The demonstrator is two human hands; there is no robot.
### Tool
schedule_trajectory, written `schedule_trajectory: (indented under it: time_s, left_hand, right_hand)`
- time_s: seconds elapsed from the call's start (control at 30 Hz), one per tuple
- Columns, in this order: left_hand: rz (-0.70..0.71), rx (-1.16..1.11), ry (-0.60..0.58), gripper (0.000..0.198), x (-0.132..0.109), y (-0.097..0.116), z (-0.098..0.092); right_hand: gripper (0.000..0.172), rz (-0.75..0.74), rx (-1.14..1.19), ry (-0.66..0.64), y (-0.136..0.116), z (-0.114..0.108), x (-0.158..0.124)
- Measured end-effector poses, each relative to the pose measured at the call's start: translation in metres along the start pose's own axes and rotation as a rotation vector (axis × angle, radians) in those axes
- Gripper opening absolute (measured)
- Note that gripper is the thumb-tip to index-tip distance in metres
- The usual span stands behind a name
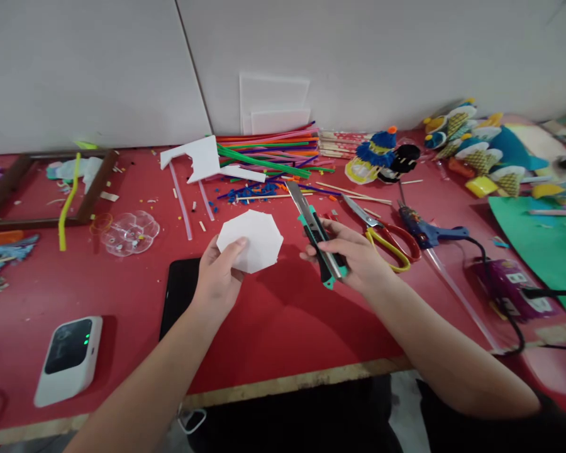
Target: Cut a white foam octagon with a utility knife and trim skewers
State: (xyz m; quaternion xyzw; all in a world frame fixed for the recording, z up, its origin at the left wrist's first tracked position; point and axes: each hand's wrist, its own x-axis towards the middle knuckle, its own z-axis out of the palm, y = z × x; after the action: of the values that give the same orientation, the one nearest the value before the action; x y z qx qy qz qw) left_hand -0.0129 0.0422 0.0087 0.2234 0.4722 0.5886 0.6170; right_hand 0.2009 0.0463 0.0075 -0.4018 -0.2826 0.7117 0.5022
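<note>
Over the near middle of the table [264, 333], the left hand [221, 270] pinches a white piece [257, 245], probably light, stiff but dentable, best held by its edge. Right of it, the right hand [353, 251] grips a cutter [317, 236], whose likely sharp blade [297, 196] points far.

two hands [219, 270], one cutter [312, 231], one white polygon [259, 248], one glue gun [419, 229], one frame [4, 184]

A pale grey wall [358, 63], split by a dark seam [192, 63], backs the red-topped table [273, 333].
</note>
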Motion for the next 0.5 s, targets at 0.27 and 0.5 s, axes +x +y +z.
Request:
schedule_trajectory:
  time_s: [0.27, 0.5]
  left_hand:
    - [-0.062, 0.022, -0.015, 0.041, 0.000, 0.001, 0.002]
    - [-0.141, 0.048, -0.027, 0.043, 0.001, -0.001, 0.000]
  right_hand:
    - [0.025, 0.120, 0.156, 0.006, 0.013, -0.011, -0.001]
    - [0.023, 0.019, -0.089, -0.104, 0.019, -0.003, -0.013]
